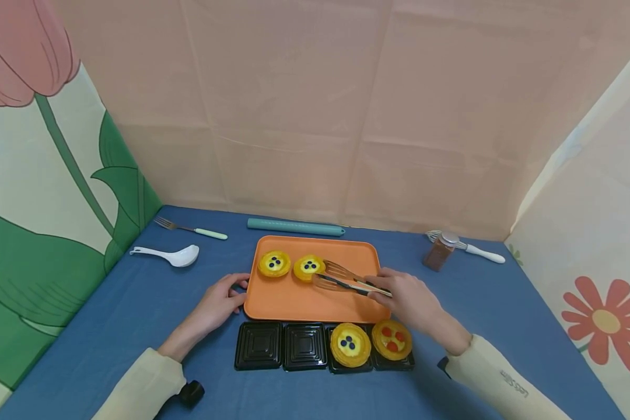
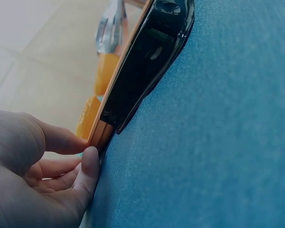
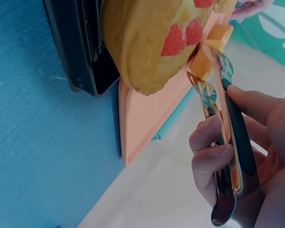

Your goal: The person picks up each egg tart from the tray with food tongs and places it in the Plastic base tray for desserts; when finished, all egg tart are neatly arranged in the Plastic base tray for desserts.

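An orange tray (image 1: pixel 289 303) carries two egg tarts, each topped with blueberries: a left tart (image 1: pixel 274 263) and a right tart (image 1: pixel 309 268). My left hand (image 1: pixel 217 300) pinches the tray's left edge between thumb and finger, as the left wrist view shows. In my right hand (image 1: pixel 412 300) are metal tongs (image 3: pixel 240 137) with black grips. Their spread tips lie at the right side of the right tart; whether they touch it I cannot tell. Before the tray stands a row of black plastic boxes (image 1: pixel 259 345). The right two bear a blueberry tart (image 1: pixel 350 345) and a red-fruit tart (image 1: pixel 392 339).
Behind the tray lies a teal rod (image 1: pixel 296 227). A fork (image 1: pixel 191 228) and a white spoon (image 1: pixel 181 256) are at the back left. To the right, a brown-filled jar (image 1: pixel 441 252) stands before a whisk (image 1: pixel 483 252). Cloth walls border the blue table (image 1: pixel 210 367).
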The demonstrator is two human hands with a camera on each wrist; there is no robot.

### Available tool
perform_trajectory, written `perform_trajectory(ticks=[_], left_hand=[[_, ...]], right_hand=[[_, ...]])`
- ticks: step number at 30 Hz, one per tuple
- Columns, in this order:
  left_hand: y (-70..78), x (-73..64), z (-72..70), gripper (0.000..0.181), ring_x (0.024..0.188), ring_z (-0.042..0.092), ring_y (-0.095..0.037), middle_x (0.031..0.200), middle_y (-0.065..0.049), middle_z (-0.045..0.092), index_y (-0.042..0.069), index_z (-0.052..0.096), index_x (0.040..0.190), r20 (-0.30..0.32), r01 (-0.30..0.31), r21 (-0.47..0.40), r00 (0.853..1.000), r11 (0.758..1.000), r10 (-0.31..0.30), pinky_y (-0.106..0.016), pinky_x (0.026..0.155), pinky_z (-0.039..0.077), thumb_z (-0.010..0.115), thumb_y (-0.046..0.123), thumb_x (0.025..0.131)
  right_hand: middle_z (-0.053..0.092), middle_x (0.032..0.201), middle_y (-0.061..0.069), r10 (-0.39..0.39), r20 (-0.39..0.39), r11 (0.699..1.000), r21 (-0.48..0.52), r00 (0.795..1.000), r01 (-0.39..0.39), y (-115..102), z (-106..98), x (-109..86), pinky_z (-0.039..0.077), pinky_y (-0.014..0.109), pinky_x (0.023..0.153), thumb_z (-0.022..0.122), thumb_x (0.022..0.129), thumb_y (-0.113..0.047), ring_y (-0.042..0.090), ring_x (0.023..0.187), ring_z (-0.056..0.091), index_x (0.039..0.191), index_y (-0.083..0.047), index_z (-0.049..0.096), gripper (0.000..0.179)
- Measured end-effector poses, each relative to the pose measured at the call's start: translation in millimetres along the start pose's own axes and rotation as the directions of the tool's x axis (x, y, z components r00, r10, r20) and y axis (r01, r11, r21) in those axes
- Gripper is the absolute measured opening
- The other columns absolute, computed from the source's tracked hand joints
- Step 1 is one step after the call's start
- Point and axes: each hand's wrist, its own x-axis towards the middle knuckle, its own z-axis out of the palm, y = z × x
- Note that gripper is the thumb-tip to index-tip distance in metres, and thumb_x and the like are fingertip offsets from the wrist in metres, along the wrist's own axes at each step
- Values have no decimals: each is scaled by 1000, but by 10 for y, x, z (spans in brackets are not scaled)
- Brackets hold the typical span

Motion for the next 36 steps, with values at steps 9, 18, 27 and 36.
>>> perform_trajectory(ticks=[9, 18, 27, 36], left_hand=[[-3, 3, -1, 45, 82, 58, -20, 118, -15, 54, -5, 51, 141, 1, 4, 2, 1000, 1000, -4, -29, 65, 54, 60, 4, 98], [-17, 20, 3, 45, 82, 58, -20, 118, -15, 54, -5, 51, 141, 0, -11, 1, 1000, 1000, 11, -28, 65, 54, 59, 4, 98], [-33, 29, 10, 45, 81, 59, -20, 117, -15, 55, -5, 51, 141, -5, -5, 13, 1000, 1000, 5, -29, 65, 54, 60, 4, 97], [-23, 20, 5, 46, 82, 58, -20, 118, -14, 55, -5, 51, 141, -6, 1, 14, 1000, 1000, -1, -29, 66, 55, 59, 5, 98]], right_hand=[[61, 96, -7, 15, 3, 1000, -7, 1000, -15, -24, -22, -115, 39, 22, 45, 76, 92, -21, 3, 60, 45, 127, -14, 73, 36], [50, 86, -13, -32, -26, 999, -37, 999, 31, 13, -28, -271, 34, 21, 43, 76, 92, -20, -1, 56, 39, 125, -14, 74, 33], [49, 86, -15, -25, -12, 1000, -8, 1000, 25, 28, -33, -405, 32, 21, 44, 74, 93, -20, -1, 55, 37, 127, -16, 73, 34], [60, 94, -17, 7, -71, 999, 39, 997, -4, 1, -56, -528, 37, 21, 46, 76, 92, -20, -3, 59, 42, 125, -19, 74, 33]])
